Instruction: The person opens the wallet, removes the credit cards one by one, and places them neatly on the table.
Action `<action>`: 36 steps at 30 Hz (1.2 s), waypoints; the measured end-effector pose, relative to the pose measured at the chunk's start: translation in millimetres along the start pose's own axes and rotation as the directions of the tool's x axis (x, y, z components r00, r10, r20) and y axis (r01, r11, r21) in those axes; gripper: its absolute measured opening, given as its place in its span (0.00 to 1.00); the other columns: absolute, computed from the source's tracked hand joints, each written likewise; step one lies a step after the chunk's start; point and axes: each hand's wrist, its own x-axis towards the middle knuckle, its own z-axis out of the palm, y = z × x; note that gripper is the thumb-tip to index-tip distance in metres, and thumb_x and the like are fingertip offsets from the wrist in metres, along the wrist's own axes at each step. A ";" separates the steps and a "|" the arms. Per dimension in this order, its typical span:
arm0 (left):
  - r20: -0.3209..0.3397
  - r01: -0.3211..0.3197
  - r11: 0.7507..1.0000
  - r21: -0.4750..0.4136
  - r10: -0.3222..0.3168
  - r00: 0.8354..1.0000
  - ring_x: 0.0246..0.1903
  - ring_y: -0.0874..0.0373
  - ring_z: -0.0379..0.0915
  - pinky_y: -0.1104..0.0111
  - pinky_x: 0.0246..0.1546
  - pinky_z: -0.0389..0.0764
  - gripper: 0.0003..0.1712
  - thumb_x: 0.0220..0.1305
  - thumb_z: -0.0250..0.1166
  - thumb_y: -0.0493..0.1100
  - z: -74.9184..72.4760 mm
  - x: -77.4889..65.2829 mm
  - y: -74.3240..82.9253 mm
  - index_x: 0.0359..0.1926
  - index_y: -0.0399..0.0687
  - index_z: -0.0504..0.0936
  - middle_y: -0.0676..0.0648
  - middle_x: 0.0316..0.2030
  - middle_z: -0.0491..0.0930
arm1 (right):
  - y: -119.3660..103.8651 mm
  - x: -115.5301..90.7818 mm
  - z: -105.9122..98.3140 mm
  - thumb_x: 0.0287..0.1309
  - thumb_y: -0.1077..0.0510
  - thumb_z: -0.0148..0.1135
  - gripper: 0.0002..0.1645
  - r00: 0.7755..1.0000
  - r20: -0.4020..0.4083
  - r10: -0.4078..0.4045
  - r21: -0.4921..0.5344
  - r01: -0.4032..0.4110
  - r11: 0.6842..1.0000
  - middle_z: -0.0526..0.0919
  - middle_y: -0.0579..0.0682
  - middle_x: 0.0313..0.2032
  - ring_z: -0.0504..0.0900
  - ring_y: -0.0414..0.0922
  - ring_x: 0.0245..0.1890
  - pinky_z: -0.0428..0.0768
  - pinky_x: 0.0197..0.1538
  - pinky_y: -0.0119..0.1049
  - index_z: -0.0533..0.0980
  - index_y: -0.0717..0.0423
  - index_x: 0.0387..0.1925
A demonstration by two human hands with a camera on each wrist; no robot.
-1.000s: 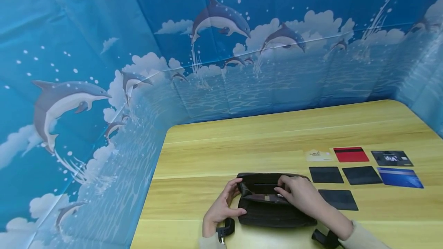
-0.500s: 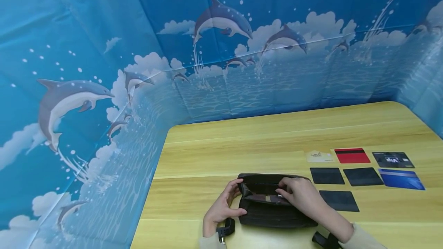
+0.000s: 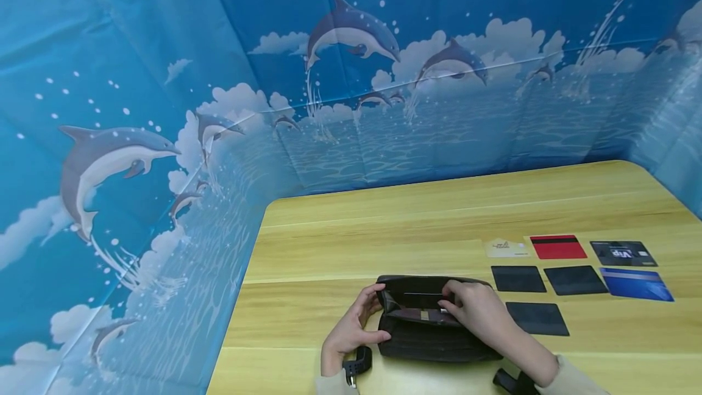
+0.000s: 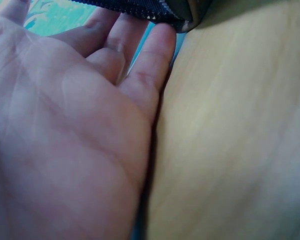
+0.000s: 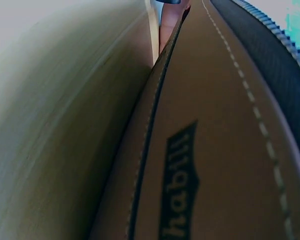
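Note:
A long black zip wallet stands spread open in the head view, with a pale card edge showing in its rear slots. My left hand holds its left end, thumb on the front wall and fingers at the back. In the left wrist view this hand's palm faces the camera, fingertips right at the zip. My right hand reaches into the wallet's right side, thumb and index finger bent together at the rear slots; what lies between their tips is hidden. The right wrist view shows the wallet's outer wall with a printed label.
Several cards lie right of the wallet: a pale one, a red one, a black VIP card, a blue one and dark ones. A dolphin-print curtain borders the wooden table.
The head view shifted slightly at first. The right hand's fingertips moved very slightly to the right inside the wallet; the left hand and the cards stay in place.

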 end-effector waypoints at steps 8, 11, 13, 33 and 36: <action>-0.021 -0.010 1.000 -0.002 0.010 1.000 0.63 0.43 0.55 0.49 0.64 0.55 0.48 0.51 0.68 0.24 -3.5 -0.2 -21.5 0.70 0.41 0.54 0.36 0.64 0.59 | -0.3 -0.4 0.6 0.40 0.62 0.77 0.18 1.000 -0.023 0.001 -0.018 -0.002 1.000 0.63 0.33 0.12 0.59 0.29 0.12 0.61 0.16 0.27 0.72 0.48 0.19; -0.025 -0.011 1.000 -0.006 0.011 1.000 0.63 0.44 0.55 0.51 0.64 0.56 0.47 0.52 0.70 0.29 -4.1 -0.9 -23.2 0.69 0.44 0.56 0.38 0.64 0.60 | 0.0 -0.6 2.0 0.40 0.61 0.77 0.18 0.999 -0.039 -0.006 -0.032 0.004 0.999 0.64 0.33 0.12 0.59 0.29 0.12 0.62 0.16 0.27 0.72 0.48 0.18; -0.025 -0.011 1.000 -0.010 0.011 1.000 0.63 0.43 0.55 0.52 0.64 0.56 0.47 0.52 0.71 0.33 -4.2 -1.5 -23.4 0.69 0.46 0.56 0.39 0.64 0.60 | 0.0 -1.0 2.8 0.40 0.61 0.77 0.18 0.999 -0.038 -0.001 -0.040 0.000 0.999 0.65 0.34 0.12 0.60 0.29 0.12 0.62 0.16 0.27 0.71 0.47 0.18; -0.004 -0.019 1.000 -0.006 0.019 1.000 0.64 0.41 0.53 0.44 0.63 0.53 0.48 0.50 0.65 0.20 -4.5 0.2 -18.5 0.69 0.38 0.53 0.30 0.64 0.57 | -1.1 -0.7 1.8 0.52 0.58 0.70 0.18 1.000 -0.023 -0.020 -0.064 0.019 0.998 0.59 0.33 0.12 0.56 0.30 0.10 0.58 0.15 0.28 0.68 0.47 0.19; -0.004 -0.023 1.000 -0.013 0.023 1.000 0.63 0.42 0.54 0.47 0.63 0.55 0.48 0.51 0.65 0.21 -3.9 -0.2 -19.9 0.70 0.40 0.53 0.32 0.64 0.58 | -0.4 -0.8 2.3 0.54 0.56 0.69 0.19 0.999 -0.022 -0.024 -0.072 0.023 0.997 0.58 0.33 0.11 0.55 0.30 0.10 0.57 0.15 0.28 0.66 0.46 0.19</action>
